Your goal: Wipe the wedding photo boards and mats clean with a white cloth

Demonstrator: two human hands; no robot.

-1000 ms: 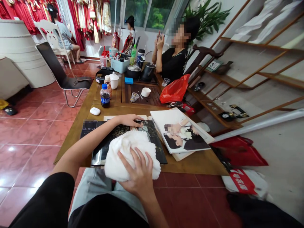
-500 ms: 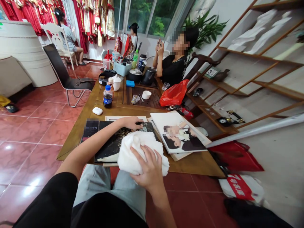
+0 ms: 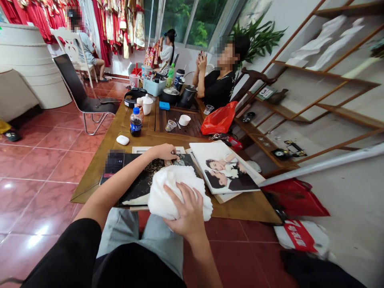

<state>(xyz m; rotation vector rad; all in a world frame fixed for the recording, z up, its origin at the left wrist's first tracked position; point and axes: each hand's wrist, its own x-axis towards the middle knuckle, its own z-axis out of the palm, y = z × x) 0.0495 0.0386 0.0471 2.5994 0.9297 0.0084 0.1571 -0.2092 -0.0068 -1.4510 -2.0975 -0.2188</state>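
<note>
A white cloth (image 3: 160, 192), thick and bunched up, is gripped by my right hand (image 3: 187, 208), whose fingers curl over its top. It covers part of a dark photo panel (image 3: 136, 180) at the table's near edge. My left hand (image 3: 165, 152) is at the panel's far side, fingers bent and tips close together at its surface. Whatever the left fingertips hold, if anything, is too small to make out. Just right of the cloth, a white-edged wedding photo panel (image 3: 223, 168) lies tilted on other flat boards.
On the wooden table (image 3: 90, 172) are a phone (image 3: 114, 164), a white earbud case (image 3: 123, 140), a cola bottle (image 3: 136, 123), a white bowl (image 3: 185, 120) and a red plastic bag (image 3: 220, 120). A person (image 3: 217, 82) sits across, hands raised. Wooden shelves (image 3: 300, 116) stand at right.
My left hand has shifted slightly at the panel's far side, its fingers turned a little. The right hand and cloth stay nearly in place. A person by the window has moved red fabric.
</note>
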